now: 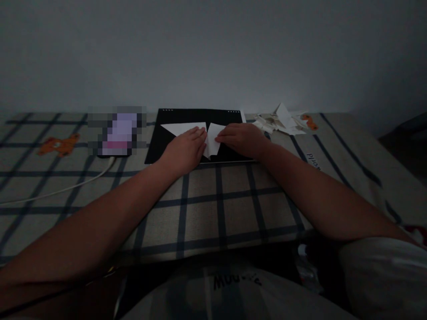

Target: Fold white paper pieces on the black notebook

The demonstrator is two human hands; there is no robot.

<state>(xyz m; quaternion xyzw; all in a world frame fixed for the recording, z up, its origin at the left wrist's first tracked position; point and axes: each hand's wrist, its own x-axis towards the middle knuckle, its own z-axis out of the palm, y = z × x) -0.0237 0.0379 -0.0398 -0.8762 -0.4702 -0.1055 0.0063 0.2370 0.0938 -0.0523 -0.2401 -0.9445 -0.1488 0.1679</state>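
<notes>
A white sheet of folded paper (213, 141) lies on a black board-like pad with small holes along its far edge (230, 116). The sheet has a long pointed flap on the left and a squarer flap on the right, with a crease between. My left hand (188, 149) rests on the left flap, fingers stretched out and lying flat. From the right, my right hand (242, 138) has its fingers closed together at the right flap's edge; its thumb is mostly hidden.
Left of the pad lies a phone (118, 133), its screen blurred, with a white cable (83, 182) plugged in. Crumpled and folded paper pieces (282, 121) lie to the right. A checked cloth (213, 200) covers the table, which meets a wall (213, 53). A clear bottle (307, 269) is below the table edge.
</notes>
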